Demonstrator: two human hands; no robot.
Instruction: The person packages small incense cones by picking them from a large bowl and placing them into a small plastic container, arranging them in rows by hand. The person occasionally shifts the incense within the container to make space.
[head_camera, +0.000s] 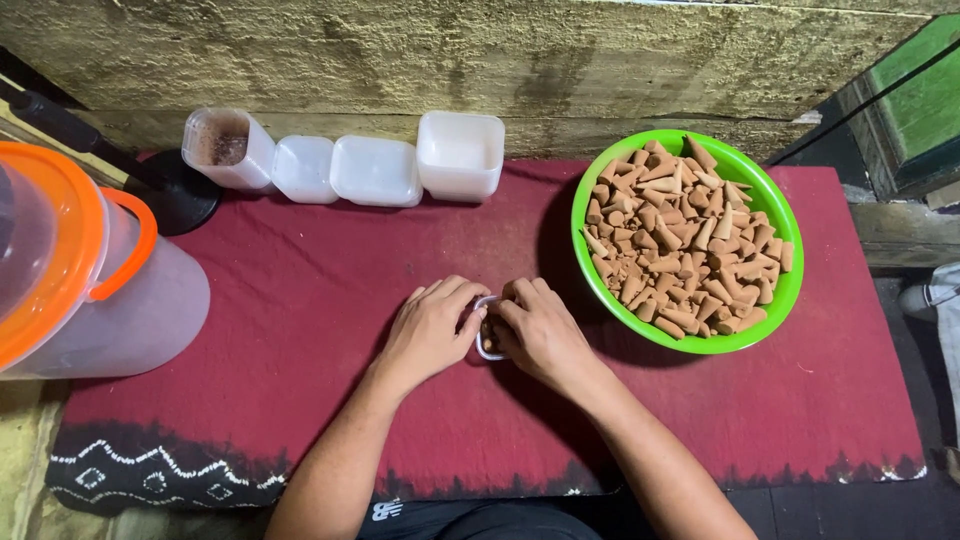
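Both hands, L (432, 330) & R (538, 330), pinch small clear plastic box (487, 342) w/ brown cones.

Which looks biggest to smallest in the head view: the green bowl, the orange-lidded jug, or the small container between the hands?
1. Orange-lidded jug, though it is cut off and nearer the camera, so unsure against the bowl.
2. Green bowl.
3. Small container.

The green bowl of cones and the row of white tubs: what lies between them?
Nothing: the head view shows only bare red cloth between the green bowl and the nearest white tub.
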